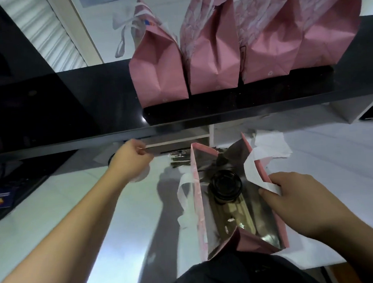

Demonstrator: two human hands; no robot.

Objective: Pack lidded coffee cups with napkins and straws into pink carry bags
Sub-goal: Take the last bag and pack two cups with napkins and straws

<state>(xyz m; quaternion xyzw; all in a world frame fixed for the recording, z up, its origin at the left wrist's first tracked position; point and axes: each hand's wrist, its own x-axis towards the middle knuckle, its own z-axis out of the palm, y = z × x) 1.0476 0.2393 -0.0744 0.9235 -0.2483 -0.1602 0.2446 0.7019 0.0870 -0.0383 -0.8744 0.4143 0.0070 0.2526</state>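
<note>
White counter (65,216) fills the lower view, w/ a glossy black raised shelf (80,117) running across above it. Behind the shelf, a pale wall w/ ribbed white panel at upper left. Four closed pink bags (212,57) stand in a row on the shelf, tops folded, touching side by side; the rightmost is cut off at the frame edge. A dark flat device (12,182) sits at the left edge, partly out of view.

Open pink bag (198,206) stands on the counter near the person, silver lining showing. Inside it, a cup w/ black lid (225,186) sits upright near the middle; stuff lower in the bag is too dim to make out. White crumpled paper (269,144) lies just beyond the bag.

Right hand (295,202) grips the bag's right rim, fingers curled over the edge & its white handle. Left hand (131,160) reaches under the shelf, pinching a thin pale straw (170,143) btwn thumb & fingers. Shiny wrapped items (180,158) lie beside it, blurred.
</note>
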